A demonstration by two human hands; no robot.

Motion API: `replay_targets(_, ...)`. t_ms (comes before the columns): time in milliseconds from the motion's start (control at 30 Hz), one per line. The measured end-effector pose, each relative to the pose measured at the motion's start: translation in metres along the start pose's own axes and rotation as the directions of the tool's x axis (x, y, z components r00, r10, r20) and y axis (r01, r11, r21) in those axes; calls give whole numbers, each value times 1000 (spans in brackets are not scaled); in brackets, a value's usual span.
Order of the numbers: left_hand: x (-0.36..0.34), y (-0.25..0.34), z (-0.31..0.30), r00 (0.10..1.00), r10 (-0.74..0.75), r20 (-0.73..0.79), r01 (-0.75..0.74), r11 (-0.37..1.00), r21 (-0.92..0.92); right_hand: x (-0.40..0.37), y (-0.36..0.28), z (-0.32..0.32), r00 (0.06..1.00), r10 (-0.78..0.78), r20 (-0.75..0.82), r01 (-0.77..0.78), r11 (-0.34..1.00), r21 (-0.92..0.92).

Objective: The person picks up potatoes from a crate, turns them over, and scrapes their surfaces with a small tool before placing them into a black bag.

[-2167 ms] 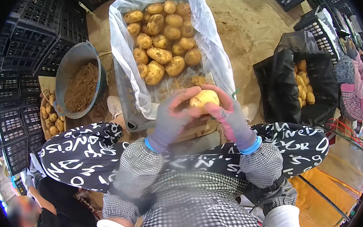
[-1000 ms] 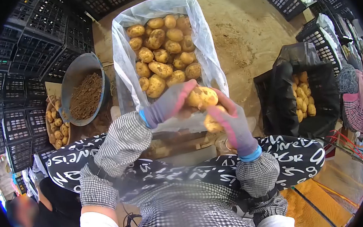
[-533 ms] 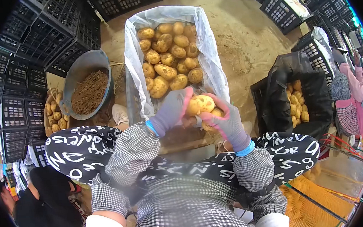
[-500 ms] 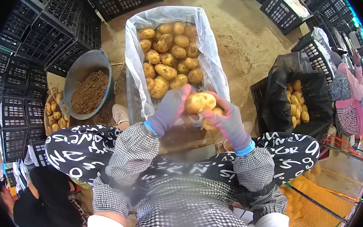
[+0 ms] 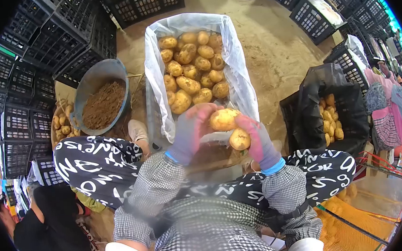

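Observation:
Both gloved hands meet just in front of a crate (image 5: 156,115) lined with white plastic. My left hand (image 5: 192,128), in a grey and pink glove, closes on the left end of a yellow potato (image 5: 224,120). On that potato's other end are the fingertips of my right hand (image 5: 259,142). A second, smaller potato (image 5: 239,139) sits against the right palm, just below the first, and the right fingers curl round it. Several potatoes (image 5: 188,84) with soil on them fill the far part of the lined crate.
A round tub (image 5: 124,103) of brown soil stands left, beside a container of potatoes (image 5: 62,127). On the right is a crate lined with black plastic (image 5: 304,112), holding potatoes. Black crates (image 5: 61,32) are stacked at left. Other people (image 5: 49,232) are at both sides.
The view has shifted, so the crate appears slightly lower and further right. Both hands still hold the potatoes; the smaller one now shows more fully below the larger one.

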State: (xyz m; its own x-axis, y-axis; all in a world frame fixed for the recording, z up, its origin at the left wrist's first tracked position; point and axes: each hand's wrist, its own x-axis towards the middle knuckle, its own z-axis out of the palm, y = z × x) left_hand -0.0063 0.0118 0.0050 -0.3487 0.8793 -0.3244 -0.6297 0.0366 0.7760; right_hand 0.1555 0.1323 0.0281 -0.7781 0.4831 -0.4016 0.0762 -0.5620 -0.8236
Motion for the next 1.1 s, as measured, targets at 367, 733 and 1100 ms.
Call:
replay_targets(367, -17, 11, 15, 996, 78, 37, -84, 977, 195, 7, 11, -5, 986, 3, 166, -30, 987, 161)
replay_targets(733, -17, -2, 12, 917, 382, -114, -362, 917, 167, 3, 5, 7, 970, -241, 3, 241, 967, -79)
replay_targets(1100, -20, -1, -2, 846, 529, -60, -506, 834, 218, -51, -18, 22, 653, -756, 42, 537, 423, -729)
